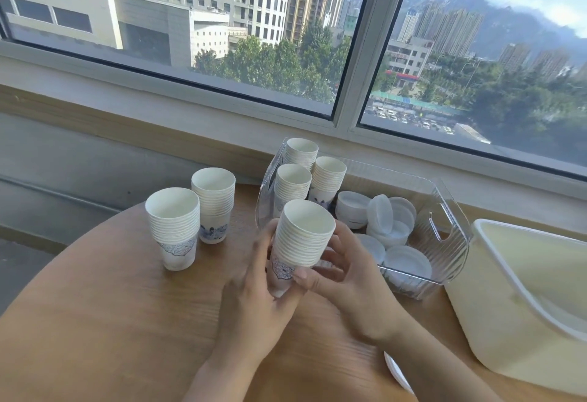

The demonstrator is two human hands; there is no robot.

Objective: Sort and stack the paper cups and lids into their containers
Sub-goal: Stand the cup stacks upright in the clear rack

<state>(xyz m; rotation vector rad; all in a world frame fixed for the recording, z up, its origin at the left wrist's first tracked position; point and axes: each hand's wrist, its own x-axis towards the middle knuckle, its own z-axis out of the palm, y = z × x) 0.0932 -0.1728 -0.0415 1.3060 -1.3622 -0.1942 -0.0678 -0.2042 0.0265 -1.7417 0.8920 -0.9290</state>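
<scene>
Round wooden table (104, 312) beside window (365, 61)

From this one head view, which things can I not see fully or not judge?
- Held cup stack: its base is covered by the left hand and right hand.
- Three cup stacks in the clear bin: lower cups blurred behind its ribbed wall, count unreadable.
- Cream tub: cut off by the right edge, contents unseen.
- White disc: mostly hidden under the right forearm.
</scene>
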